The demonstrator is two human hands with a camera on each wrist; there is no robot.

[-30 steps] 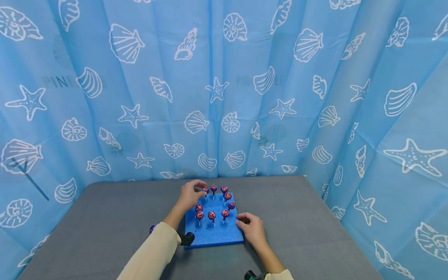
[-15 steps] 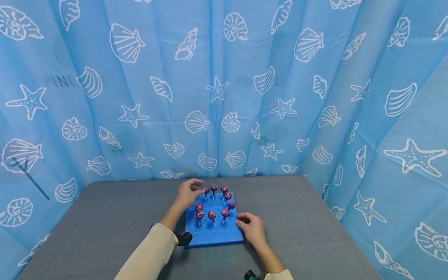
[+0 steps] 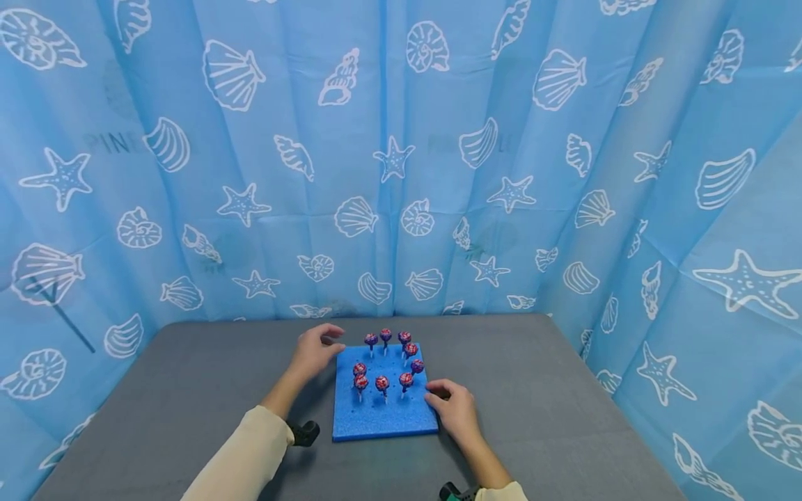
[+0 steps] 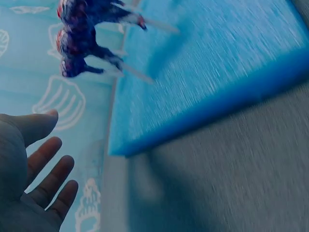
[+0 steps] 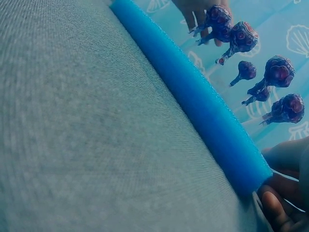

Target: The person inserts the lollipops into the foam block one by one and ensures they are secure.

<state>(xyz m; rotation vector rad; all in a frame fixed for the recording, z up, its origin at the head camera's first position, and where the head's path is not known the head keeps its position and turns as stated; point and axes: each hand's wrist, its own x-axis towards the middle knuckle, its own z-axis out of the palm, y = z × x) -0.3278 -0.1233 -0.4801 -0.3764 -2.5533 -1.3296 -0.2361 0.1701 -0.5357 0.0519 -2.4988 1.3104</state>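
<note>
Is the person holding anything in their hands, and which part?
Left hand holds nothing, fingers open. Right hand touches the blue foam board at its right edge.

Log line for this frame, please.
left hand: open, beside foam board | right hand: touching board edge | lollipops: upright in board

A grey cloth-covered bench (image 3: 188,390) stands enclosed by light-blue curtains (image 3: 388,160) printed with white shells and starfish, under even, soft light.
</note>
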